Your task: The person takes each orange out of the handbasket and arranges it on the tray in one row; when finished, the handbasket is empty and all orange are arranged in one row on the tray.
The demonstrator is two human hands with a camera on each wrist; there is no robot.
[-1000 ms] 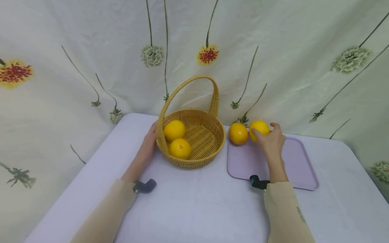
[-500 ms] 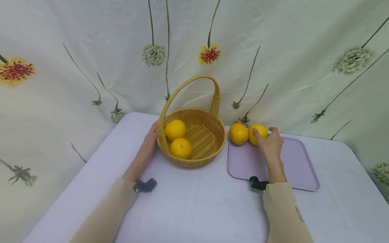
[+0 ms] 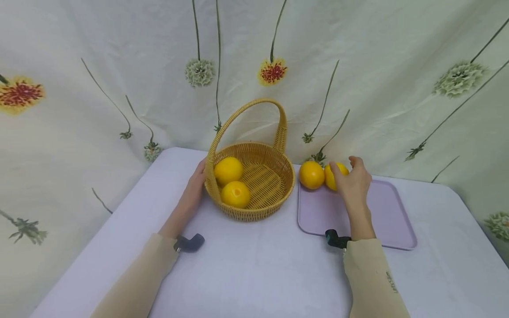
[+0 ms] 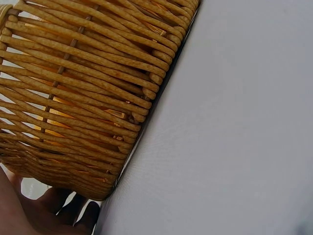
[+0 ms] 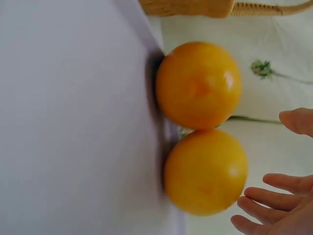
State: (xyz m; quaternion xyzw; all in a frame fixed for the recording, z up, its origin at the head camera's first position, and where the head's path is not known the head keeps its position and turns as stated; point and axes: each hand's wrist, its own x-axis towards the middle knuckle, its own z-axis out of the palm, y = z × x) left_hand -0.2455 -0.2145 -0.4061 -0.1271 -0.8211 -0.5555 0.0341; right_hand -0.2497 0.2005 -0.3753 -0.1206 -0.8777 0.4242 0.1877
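Observation:
My left hand (image 3: 194, 187) rests against the left side of a woven basket (image 3: 250, 215) with a tall arched handle. In the left wrist view, its fingers (image 4: 46, 210) lie along the wicker wall, low near the table. Two oranges (image 3: 236, 194) sit in the basket's left part. On the back left of a lilac tray (image 3: 391, 212), two more oranges (image 5: 198, 85) stand side by side, touching. My right hand (image 3: 355, 185) hovers by the right-hand orange (image 5: 205, 171), thumb and fingers spread apart. The right wrist view shows the fingertips close at that orange, not wrapped round it.
A white cloth covers the table (image 3: 254, 269). Close behind it hangs a pale curtain (image 3: 159, 66) printed with flowers. The basket stands just left of the tray. Each wrist wears a small black camera (image 3: 338, 239).
My right hand has set its orange down and leftward on the tray against the other orange, then loosened its fingers off it. The left hand and basket stay put.

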